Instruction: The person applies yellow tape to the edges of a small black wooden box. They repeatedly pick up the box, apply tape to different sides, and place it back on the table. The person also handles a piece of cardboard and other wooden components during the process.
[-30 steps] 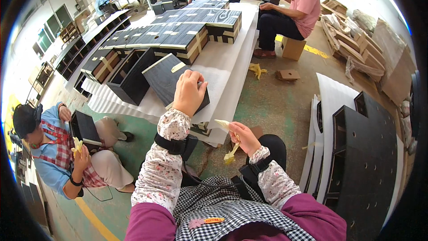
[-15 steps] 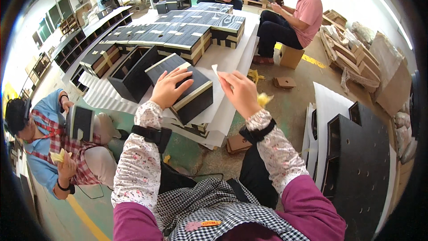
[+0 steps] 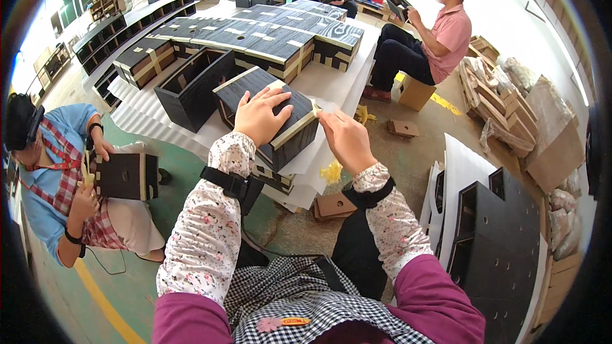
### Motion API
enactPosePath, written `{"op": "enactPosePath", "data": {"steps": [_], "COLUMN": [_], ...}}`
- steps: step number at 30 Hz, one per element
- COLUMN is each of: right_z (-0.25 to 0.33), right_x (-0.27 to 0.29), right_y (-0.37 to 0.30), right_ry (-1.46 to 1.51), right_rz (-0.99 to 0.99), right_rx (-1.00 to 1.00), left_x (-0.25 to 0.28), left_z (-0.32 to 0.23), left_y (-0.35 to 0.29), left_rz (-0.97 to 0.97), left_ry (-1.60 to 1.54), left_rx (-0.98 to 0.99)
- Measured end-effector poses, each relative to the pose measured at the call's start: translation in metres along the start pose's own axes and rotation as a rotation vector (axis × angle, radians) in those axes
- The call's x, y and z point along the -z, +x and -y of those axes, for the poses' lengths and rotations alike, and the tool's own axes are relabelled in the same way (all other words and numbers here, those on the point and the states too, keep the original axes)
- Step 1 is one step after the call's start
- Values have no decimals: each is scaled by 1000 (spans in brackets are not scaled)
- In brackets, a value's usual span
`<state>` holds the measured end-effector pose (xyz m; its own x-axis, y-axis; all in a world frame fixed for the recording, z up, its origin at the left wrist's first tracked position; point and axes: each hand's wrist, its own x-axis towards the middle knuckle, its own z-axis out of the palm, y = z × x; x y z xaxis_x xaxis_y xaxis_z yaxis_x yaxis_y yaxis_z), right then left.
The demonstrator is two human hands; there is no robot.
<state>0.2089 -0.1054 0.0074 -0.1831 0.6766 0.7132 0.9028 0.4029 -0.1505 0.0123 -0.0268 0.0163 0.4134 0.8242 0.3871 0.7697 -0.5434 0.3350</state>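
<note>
My left hand (image 3: 262, 114) lies with spread fingers on the top of a black wood-grain box (image 3: 255, 80). Pale masking tape (image 3: 294, 129) runs along the edges of that box. At its right corner, my right hand (image 3: 347, 139) is closed in a pinch on a small pale strip of masking tape (image 3: 315, 108), mostly hidden by the fingers. Just left of the box stands an open-topped black box (image 3: 192, 92). Behind them sit several taped black boxes (image 3: 255, 38), set close together on the white-covered table (image 3: 341, 86).
At the left a co-worker (image 3: 60, 172) holds a black box (image 3: 127, 176). A person in a pink shirt (image 3: 446, 32) sits beyond the table. Black panelled units (image 3: 497, 236) stand at the right, near brown wooden pieces (image 3: 335, 206) on the floor.
My right hand has brought the tape strip from above the table to the box's right corner. My left hand stays on the box top. The left co-worker has turned their box.
</note>
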Motion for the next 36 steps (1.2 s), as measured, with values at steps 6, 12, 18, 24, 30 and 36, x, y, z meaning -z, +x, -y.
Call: {"op": "enactPosePath", "data": {"steps": [6,12,18,24,30,36], "right_z": [2,-17,5,17,30,46], "right_x": [16,-12,-27,-43,-26,-10], "right_y": [-9,12,-9,-26,-38,-62], "right_ry": [94,-103,101,397,803,1047], "right_rz": [-112,29,-99,-181,-40,43], "right_rx": [-95,95,-172,-370,-564,-673], "left_x": [1,-1,-1,-1,2,-1], "left_z": [-2,-2,-4,-5,-6,-4], "left_y": [2,4,3,3,3,2], "left_rz": [14,38,10,21,29,8], "left_ry": [51,28,29,43,33,34], "left_rx": [13,34,42,43,48,42]}}
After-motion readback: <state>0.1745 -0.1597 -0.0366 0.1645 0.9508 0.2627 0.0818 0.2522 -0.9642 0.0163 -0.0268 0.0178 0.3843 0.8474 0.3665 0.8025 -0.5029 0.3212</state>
